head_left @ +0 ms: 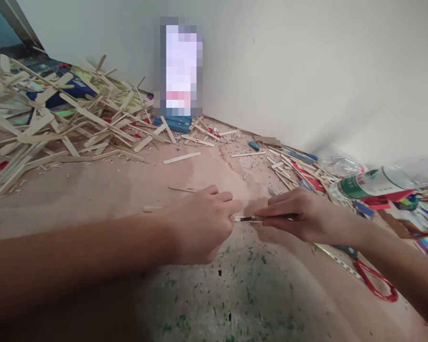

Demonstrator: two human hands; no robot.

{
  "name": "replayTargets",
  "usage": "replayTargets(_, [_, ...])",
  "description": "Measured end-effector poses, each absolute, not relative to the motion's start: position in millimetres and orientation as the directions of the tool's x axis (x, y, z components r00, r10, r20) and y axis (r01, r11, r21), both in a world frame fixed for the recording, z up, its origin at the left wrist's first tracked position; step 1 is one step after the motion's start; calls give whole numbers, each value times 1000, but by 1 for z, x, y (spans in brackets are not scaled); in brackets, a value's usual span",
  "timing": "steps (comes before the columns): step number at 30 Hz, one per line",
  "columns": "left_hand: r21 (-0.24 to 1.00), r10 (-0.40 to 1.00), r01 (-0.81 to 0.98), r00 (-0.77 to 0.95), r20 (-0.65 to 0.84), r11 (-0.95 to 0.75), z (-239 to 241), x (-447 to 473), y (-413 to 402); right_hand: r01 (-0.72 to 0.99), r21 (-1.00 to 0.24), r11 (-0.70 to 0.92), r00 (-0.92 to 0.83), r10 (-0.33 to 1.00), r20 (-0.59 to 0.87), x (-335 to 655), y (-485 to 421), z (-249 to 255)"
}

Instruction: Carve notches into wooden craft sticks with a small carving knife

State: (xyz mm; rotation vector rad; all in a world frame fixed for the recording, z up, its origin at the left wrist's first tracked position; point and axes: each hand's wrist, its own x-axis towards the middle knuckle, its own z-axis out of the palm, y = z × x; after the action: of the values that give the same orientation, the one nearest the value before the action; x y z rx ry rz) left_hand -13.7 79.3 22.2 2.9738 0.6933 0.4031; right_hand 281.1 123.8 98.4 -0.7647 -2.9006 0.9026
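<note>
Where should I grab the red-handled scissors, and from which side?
Probably grip the scissors by the red loop, coming from the near side. The loop points back toward you, its near edge uncovered, while the right forearm crosses just beyond.

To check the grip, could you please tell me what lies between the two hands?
In the head view, a slim tool lies there, running from the right hand toward the left hand.

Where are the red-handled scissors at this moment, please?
The scissors lie at the lower right of the head view, just below the right hand's wrist, beside a dotted strip.
</note>
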Motion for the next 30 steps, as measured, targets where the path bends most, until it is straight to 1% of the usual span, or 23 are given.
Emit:
replayTargets(6, [121, 421, 404, 854, 305, -907, 8, -14, 81, 423, -621, 660, -854, 519, -29, 298, 120, 74])
replayTargets(10, [131, 406, 385, 844, 351, -914, 9, -18, 80, 418, -648, 636, -845, 534, -21, 304, 122, 64])
replayTargets(13, [137, 403, 380, 833, 379, -915, 11, -20, 79, 422, -647, 635, -844, 537, -25, 299, 117, 69])
replayTargets(15, [143, 406, 380, 829, 385, -914, 12, -20, 79, 447, -607, 657, -842, 538, -38, 292, 109, 80])
replayTargets(16, [147, 406, 379, 830, 382, -914, 13, -21, 79, 470, -553, 688, -843, 536, -49, 287, 104, 86])
replayTargets(19, [154, 399, 368, 846, 354, -917, 17, -22, 79, 523, -323, 789, -844, 532, -68, 272, 95, 104])
replayTargets(20, [154, 398, 367, 851, 344, -918, 18, -23, 79, 516, -282, 809, -853, 517, -74, 268, 96, 107])
replayTargets(21, [152, 398, 368, 852, 341, -917, 18, -23, 79, 498, -276, 822, -864, 497, -78, 266, 98, 110])
replayTargets(22, [149, 400, 371, 850, 342, -916, 18, -23, 79, 474, -302, 827, -878, 472, -84, 266, 101, 110])
replayTargets(24, [142, 403, 378, 843, 355, -915, 17, -22, 79, 429, -421, 799, -895, 440, -79, 271, 109, 105])
replayTargets(25, [139, 403, 379, 839, 365, -915, 16, -22, 78, 414, -486, 770, -897, 436, -72, 275, 113, 100])
replayTargets(26, [138, 402, 378, 837, 371, -915, 15, -21, 78, 416, -544, 729, -886, 460, -60, 280, 117, 94])
replayTargets(27, [138, 399, 375, 837, 376, -917, 14, -21, 78, 394, -584, 709, -881, 473, -21, 285, 119, 87])
replayTargets(30, [147, 397, 369, 830, 392, -918, 13, -22, 77, 376, -617, 691, -864, 503, 37, 297, 120, 69])
